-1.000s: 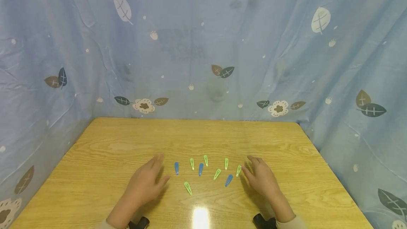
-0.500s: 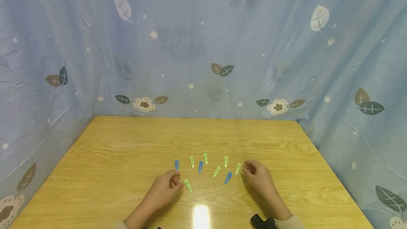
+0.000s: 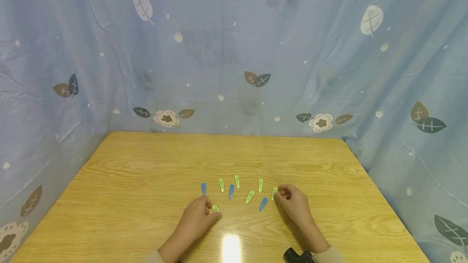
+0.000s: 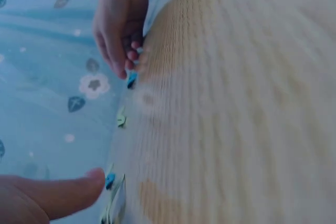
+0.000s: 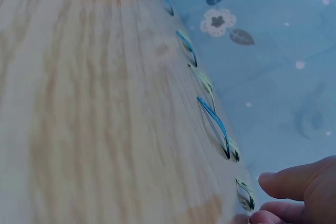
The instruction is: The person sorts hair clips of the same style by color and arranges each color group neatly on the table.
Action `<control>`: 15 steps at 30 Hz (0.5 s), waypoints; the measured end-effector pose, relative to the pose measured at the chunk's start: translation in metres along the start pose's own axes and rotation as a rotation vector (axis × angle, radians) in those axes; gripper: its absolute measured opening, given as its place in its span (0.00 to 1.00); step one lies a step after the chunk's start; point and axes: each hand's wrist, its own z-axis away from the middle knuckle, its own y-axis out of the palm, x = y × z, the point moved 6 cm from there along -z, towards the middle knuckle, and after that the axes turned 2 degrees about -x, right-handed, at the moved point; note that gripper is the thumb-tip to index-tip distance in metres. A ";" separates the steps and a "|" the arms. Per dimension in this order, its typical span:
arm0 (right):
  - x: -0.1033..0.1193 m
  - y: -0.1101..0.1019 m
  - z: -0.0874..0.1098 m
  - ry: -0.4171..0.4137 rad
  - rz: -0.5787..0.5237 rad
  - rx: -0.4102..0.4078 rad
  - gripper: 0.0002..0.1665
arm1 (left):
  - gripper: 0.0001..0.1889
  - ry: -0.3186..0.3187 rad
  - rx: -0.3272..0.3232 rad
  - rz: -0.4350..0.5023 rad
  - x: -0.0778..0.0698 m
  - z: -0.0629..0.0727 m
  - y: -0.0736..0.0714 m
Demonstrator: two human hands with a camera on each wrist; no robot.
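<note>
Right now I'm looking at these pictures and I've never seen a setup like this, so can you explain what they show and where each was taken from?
There's no machine here, just a person's two bare hands. The wide picture comes from a head-worn camera looking forward and down; the other two come from cameras on each wrist, so the table looks tipped sideways there.

On the light-brown, wood-grain table lie nine slim, teardrop-shaped hair clips: six light green and three blue. Behind hangs a pale blue, leaf-and-flower-printed cloth.

The left hand is at the nearest green clip, its thumb hiding part of it. The right hand has its fingertips at the rightmost green clip. I can't tell whether either clip is gripped.
</note>
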 end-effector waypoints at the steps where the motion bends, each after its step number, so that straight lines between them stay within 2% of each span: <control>1: 0.000 0.000 0.000 0.003 0.000 -0.002 0.14 | 0.20 -0.001 -0.004 -0.019 -0.001 0.000 0.000; 6: 0.001 0.002 -0.002 -0.001 0.026 -0.016 0.16 | 0.20 -0.008 -0.020 -0.057 -0.004 -0.001 0.001; 15: 0.007 0.004 -0.002 -0.033 0.069 -0.025 0.15 | 0.17 -0.010 -0.024 -0.042 -0.008 -0.001 -0.002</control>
